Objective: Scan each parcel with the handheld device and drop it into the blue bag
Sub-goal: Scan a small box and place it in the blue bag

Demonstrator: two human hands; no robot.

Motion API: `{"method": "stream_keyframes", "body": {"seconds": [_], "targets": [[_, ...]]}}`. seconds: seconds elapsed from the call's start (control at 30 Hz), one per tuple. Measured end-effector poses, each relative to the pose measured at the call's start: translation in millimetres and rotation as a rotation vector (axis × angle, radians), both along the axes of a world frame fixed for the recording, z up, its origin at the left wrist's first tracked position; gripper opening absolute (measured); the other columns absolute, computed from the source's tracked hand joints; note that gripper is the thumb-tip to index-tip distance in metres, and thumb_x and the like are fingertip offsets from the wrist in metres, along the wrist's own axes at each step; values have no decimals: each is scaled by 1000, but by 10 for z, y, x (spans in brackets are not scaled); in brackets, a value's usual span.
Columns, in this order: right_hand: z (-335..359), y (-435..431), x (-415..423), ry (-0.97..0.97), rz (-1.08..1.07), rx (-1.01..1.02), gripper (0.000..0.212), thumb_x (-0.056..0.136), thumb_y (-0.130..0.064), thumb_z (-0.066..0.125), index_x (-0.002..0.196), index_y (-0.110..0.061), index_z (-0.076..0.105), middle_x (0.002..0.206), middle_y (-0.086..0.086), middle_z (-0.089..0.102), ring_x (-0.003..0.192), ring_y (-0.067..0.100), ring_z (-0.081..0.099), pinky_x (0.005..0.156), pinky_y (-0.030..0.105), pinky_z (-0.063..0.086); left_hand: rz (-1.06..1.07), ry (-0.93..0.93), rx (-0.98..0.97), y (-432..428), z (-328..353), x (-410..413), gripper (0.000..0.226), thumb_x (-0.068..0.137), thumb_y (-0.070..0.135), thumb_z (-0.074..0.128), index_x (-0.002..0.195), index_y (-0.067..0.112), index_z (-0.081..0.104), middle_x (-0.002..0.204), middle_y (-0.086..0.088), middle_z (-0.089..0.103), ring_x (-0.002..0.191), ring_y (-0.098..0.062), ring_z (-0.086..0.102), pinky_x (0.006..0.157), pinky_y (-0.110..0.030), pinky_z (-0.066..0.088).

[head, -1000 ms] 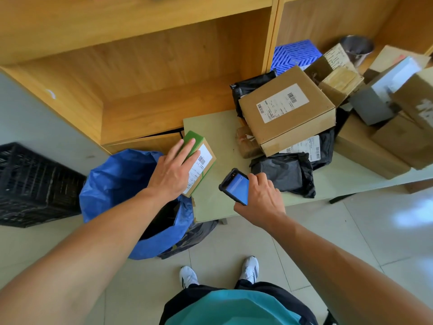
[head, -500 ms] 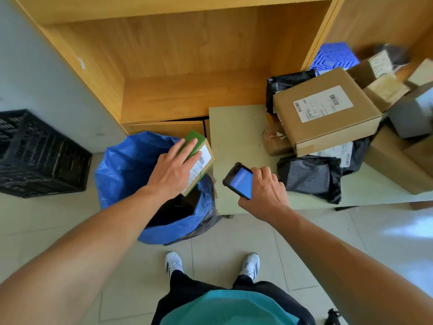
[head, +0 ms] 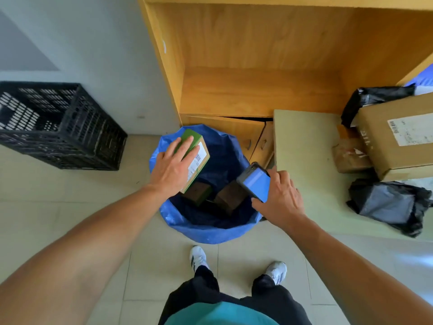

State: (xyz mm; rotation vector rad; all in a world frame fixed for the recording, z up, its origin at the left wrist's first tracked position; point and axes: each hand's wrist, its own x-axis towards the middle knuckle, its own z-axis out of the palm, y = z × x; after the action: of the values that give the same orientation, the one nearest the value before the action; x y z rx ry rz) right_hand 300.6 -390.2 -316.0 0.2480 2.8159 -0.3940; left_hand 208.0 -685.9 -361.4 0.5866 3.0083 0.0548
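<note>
Green on top, brown at the sides, the parcel (head: pixel 195 158) hangs over the far left rim of the blue bag (head: pixel 206 231), not yet dropped. The left hand (head: pixel 172 168) has its grip spread flat across the top, fingers wrapping the edge. Its long axis runs from near the wrist away toward the shelf, label face turned right. The right hand (head: pixel 280 199) grips the handheld device (head: pixel 255 182). Two boxes already lie in the bag; several parcels wait at the surface (head: pixel 302 146) right edge.

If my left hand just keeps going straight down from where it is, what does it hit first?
Likely the dark box already inside the blue bag, just below the green parcel that the left hand holds; depth is unclear.
</note>
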Motion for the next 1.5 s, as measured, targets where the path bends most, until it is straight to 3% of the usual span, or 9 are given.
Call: {"method": "stream_keyframes", "body": {"seconds": [0.2, 0.4, 0.57, 0.77, 0.87, 1.03, 1.2, 1.33, 1.5], "targets": [[-211, -251, -370, -9, -22, -81, 84, 75, -55, 73, 142, -19, 38, 132, 4, 44, 119, 30, 52, 93, 46, 51, 150, 29, 188, -214, -393, -55, 70, 80, -3, 48, 148, 16, 49, 166, -9, 29, 141, -42, 36, 94, -62, 50], [-918, -370, -909, 23, -30, -183, 86, 73, -54, 77, 142, -22, 38, 127, 1, 43, 115, 28, 53, 90, 44, 51, 333, 106, 293, -128, -1093, -124, 69, 79, -6, 47, 146, 13, 51, 165, -16, 31, 142, -46, 36, 98, -58, 47], [-1764, -492, -1384, 31, -16, -275, 86, 75, -50, 80, 144, -23, 37, 133, -1, 42, 115, 21, 52, 84, 34, 47, 471, 32, 332, 124, -1952, -176, 76, 82, -7, 53, 152, 22, 43, 170, -7, 21, 151, -37, 25, 97, -58, 47], [-2302, -482, -1424, 45, -76, -360, 87, 75, -50, 80, 145, -28, 35, 132, -8, 38, 118, 15, 48, 94, 39, 48, 486, -71, 382, 424, -2872, -251, 72, 89, 0, 57, 154, 26, 42, 169, -5, 22, 154, -31, 18, 101, -60, 45], [-2412, -445, -1369, 40, -62, -371, 83, 74, -48, 80, 143, -29, 37, 120, -15, 32, 109, 3, 37, 90, 31, 42, 460, -100, 430, 547, -3149, -337, 60, 96, 11, 60, 152, 28, 45, 169, -5, 23, 154, -30, 17, 109, -60, 40], [-2374, -384, -1379, 47, -81, -419, 84, 71, -47, 82, 141, -30, 39, 120, -15, 36, 106, 8, 49, 88, 37, 52, 565, -200, 712, 656, -3187, -628, 61, 96, 40, 35, 157, 32, 36, 172, -8, 4, 159, -30, 1, 126, -58, 15], [-2265, -347, -1435, 39, -45, -392, 89, 72, -49, 83, 145, -28, 36, 119, -19, 30, 115, 9, 46, 87, 30, 47, 570, -154, 529, 507, -3093, -626, 82, 94, -13, 44, 159, 32, 28, 173, -6, 5, 159, -28, -2, 125, -64, 10], [-2192, -400, -1424, 28, -16, -389, 89, 72, -49, 82, 146, -27, 36, 120, -19, 28, 118, 11, 45, 90, 31, 45, 496, -128, 421, 477, -2834, -557, 67, 101, 16, 51, 160, 31, 26, 172, -6, 8, 158, -31, 9, 123, -64, 18], [-1886, -432, -1300, 10, -23, -386, 89, 73, -49, 82, 145, -26, 35, 125, -13, 35, 120, 13, 46, 91, 36, 50, 572, -197, 499, 418, -2207, -411, 78, 95, 41, 60, 161, 35, 19, 171, -5, 14, 154, -30, 22, 121, -54, 29]]}}
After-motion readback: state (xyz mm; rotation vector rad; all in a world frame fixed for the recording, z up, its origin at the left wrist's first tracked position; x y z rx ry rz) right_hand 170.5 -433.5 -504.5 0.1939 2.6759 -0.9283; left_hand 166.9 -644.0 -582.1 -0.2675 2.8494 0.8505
